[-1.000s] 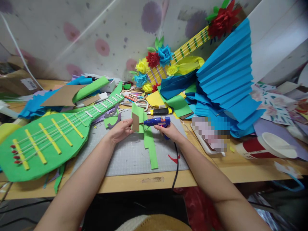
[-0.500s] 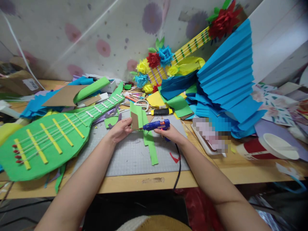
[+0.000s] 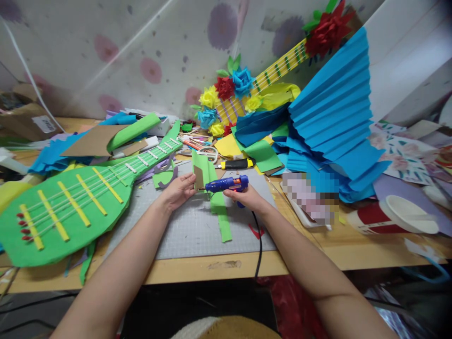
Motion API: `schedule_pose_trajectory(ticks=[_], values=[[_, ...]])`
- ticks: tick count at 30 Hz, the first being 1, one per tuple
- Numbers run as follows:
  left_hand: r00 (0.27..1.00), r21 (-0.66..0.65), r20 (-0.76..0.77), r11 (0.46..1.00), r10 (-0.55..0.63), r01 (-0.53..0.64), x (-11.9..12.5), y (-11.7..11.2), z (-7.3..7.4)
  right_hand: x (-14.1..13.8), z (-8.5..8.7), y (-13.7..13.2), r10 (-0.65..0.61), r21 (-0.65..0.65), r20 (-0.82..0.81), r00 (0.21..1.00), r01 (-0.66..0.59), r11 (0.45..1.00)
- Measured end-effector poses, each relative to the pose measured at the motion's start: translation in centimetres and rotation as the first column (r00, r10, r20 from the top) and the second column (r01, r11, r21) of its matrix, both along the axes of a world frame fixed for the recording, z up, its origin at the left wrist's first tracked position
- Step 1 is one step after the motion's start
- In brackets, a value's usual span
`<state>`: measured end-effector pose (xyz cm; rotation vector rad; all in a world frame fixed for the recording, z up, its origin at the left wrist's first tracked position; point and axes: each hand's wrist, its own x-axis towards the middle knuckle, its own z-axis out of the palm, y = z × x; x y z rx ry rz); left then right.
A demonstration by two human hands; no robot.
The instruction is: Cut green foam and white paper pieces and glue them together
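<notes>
A red paper cup (image 3: 370, 219) lies on its side on the tabletop (image 3: 318, 254), its white inside showing. Over the grey mat (image 3: 190, 230), the left hand (image 3: 176, 192) pinches a cardboard piece (image 3: 198, 179) backed with green paper. The right hand (image 3: 245, 197) has its fingers wrapped round a blue glue gun (image 3: 228, 183), whose nozzle has edged left onto the card.

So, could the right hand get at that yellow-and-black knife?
Probably within reach: the knife lies just beyond the right hand, nothing between them. But that hand grips the blue glue gun, so it isn't free.
</notes>
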<state>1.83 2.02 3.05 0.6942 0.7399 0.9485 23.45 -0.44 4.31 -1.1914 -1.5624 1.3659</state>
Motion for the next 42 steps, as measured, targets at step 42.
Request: schedule_pose_trajectory(ticks=[42], values=[[0.979, 0.027, -0.048, 0.979, -0.198, 0.200, 0.0, -0.2, -0.4, 0.2, 0.3, 0.8, -0.228, 0.020, 0.017, 0.973, 0.228, 0.973]])
